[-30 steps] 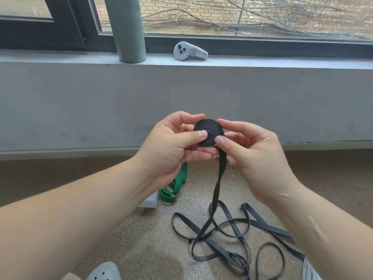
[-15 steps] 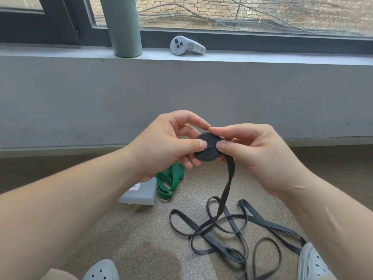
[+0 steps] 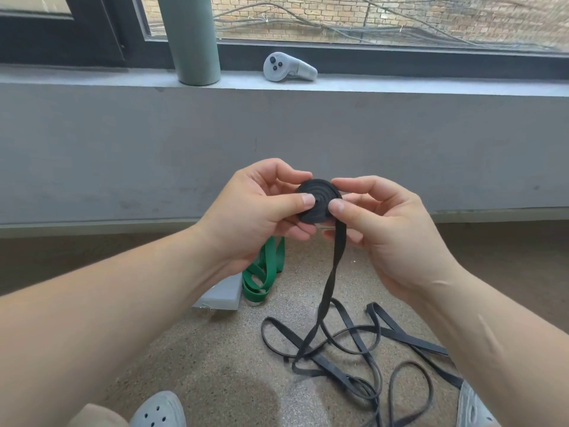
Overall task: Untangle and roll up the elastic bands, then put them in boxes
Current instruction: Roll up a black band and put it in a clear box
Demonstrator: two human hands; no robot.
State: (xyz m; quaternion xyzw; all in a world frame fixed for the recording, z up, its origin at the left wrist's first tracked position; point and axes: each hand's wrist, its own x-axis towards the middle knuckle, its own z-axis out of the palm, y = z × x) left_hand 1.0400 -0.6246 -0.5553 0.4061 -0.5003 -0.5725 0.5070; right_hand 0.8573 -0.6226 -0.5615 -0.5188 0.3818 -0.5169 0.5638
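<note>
A black elastic band is partly wound into a flat coil (image 3: 318,200), held at chest height between both hands. My left hand (image 3: 258,217) pinches the coil's left side with thumb and fingers. My right hand (image 3: 381,232) pinches its right side, thumb on the coil's face. The band's loose tail (image 3: 331,282) hangs down from the coil to a tangled heap of black band (image 3: 348,349) on the floor. A green elastic band (image 3: 261,277) lies on the floor below my left hand, beside a grey box (image 3: 223,295) that my left wrist partly hides.
A grey wall with a window ledge (image 3: 400,86) faces me. On the ledge stand a grey-green cylinder (image 3: 192,38) and a white hand controller (image 3: 288,67). My pale clogs show at the bottom left (image 3: 158,411) and bottom right (image 3: 472,408). The floor is speckled stone.
Both hands have turned the coil and it has grown by a little more band. The hanging tail is shorter and straighter, and the view has tilted slightly downward.
</note>
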